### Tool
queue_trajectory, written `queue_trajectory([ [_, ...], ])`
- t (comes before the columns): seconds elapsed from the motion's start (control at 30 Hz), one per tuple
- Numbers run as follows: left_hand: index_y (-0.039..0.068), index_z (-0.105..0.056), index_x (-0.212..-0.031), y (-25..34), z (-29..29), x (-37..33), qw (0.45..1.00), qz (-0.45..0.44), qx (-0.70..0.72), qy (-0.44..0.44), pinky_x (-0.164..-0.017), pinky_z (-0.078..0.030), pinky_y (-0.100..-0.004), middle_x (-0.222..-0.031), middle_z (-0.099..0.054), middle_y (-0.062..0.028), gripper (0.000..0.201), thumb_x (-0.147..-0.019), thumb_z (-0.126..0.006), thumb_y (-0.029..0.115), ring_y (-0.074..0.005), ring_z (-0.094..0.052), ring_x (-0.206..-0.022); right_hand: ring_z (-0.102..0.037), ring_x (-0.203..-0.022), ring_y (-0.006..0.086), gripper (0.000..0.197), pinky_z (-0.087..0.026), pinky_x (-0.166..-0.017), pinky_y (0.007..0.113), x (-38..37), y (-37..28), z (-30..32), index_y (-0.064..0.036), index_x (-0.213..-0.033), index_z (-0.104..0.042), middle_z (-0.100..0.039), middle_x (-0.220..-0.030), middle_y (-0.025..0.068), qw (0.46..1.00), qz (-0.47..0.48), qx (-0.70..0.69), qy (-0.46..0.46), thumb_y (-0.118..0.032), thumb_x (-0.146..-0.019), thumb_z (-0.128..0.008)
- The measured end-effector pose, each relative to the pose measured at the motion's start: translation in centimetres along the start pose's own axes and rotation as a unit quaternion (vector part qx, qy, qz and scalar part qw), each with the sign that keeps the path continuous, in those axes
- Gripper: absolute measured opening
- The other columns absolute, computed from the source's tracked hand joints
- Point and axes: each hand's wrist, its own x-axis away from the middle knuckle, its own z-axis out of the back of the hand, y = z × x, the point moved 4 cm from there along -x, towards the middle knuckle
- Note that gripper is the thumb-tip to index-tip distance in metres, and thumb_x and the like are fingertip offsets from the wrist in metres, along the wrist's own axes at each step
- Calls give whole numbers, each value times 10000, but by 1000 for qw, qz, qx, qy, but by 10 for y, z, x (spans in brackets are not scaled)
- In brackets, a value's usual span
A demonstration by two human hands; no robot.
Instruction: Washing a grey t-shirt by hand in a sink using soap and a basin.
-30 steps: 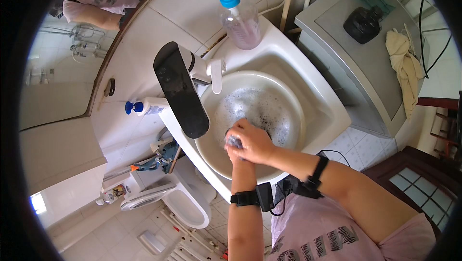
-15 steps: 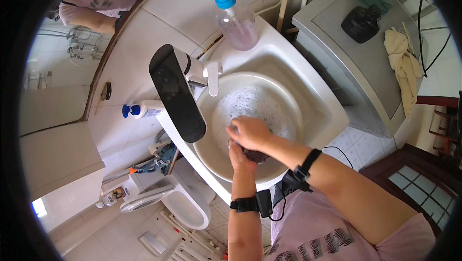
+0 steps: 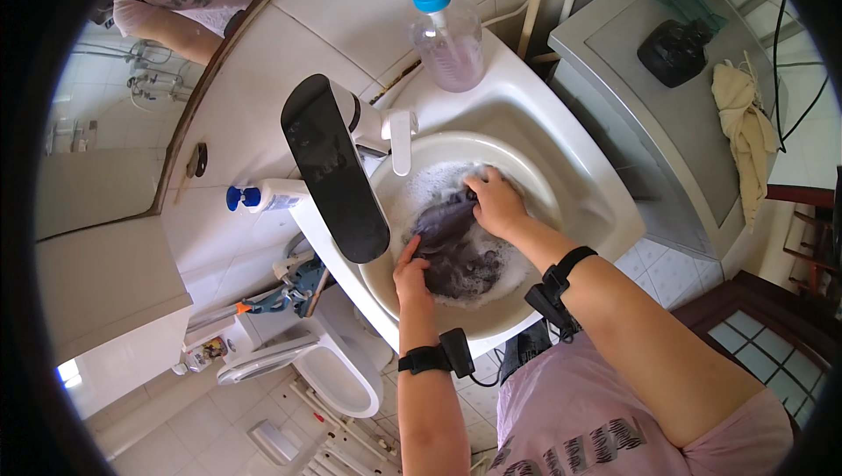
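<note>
A wet, dark grey-purple cloth [image 3: 445, 223] lies spread in foamy water inside a round cream basin [image 3: 535, 173], and part of it is under the suds. At the far right of the cloth, my right hand [image 3: 498, 206] pinches its edge between thumb and fingers. My left hand [image 3: 410, 279] grips the near left edge, thumb and forefinger apart across the fabric; its other fingers are partly hidden. The basin sits in a white sink [image 3: 605, 204], below a faucet [image 3: 333, 169] with a broad black top.
A clear pump bottle [image 3: 452, 55] with a blue head stands on the sink's back rim. Left of the faucet is a white bottle [image 3: 279, 195] with a blue cap. A grey washing machine [image 3: 605, 81] at right bears a black container [image 3: 674, 50] and beige cloth [image 3: 741, 116].
My hands were together over the basin with the dark cloth bunched between them. They have moved apart, the right one farther away, and the cloth is spread out in the water.
</note>
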Motion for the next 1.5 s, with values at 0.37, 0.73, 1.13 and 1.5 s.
queue_trajectory([
  [0.37, 62, -514, -1083, -20, 3, 19, 892, -65, 365, -260, -831, -462, -402, -1040, -564, -88, 404, -900, -388, 400, -238, -561, -925, -611, -762, 277, 260, -502, -676, 391, 64, -134, 18, -141, -890, -639, -595, -855, 104, 964, 244, -102, -17, -287, -680, -686],
  [0.73, 73, -420, -1263, 7, 10, 3, 974, -161, -114, 113, -872, -432, -372, -1159, -522, -109, 536, -782, -633, 177, -252, -514, -1045, -536, -940, 346, 378, -447, -790, 415, 5, -5, 16, -114, -1065, -563, -499, -1051, 162, 994, -37, -4, 102, -344, -775, -640],
  [1.13, 80, -534, -1133, 12, -13, 19, 970, 42, 237, 21, -903, -404, -456, -1118, -561, -98, 565, -740, -573, 485, -278, -539, -1022, -570, -776, 168, 277, -437, -717, 280, 20, -59, 25, -99, -927, -648, -616, -810, 62, 915, -11, -331, -230, -70, -696, -497],
  [1.5, 71, -502, -1160, -5, -44, 25, 957, 43, 285, 8, -877, -452, -435, -1096, -572, -104, 415, -882, -429, 370, -276, -561, -1013, -607, -830, 299, 331, -486, -715, 398, 27, -92, 24, -111, -967, -600, -617, -898, 100, 995, 90, -28, -19, -316, -714, -659],
])
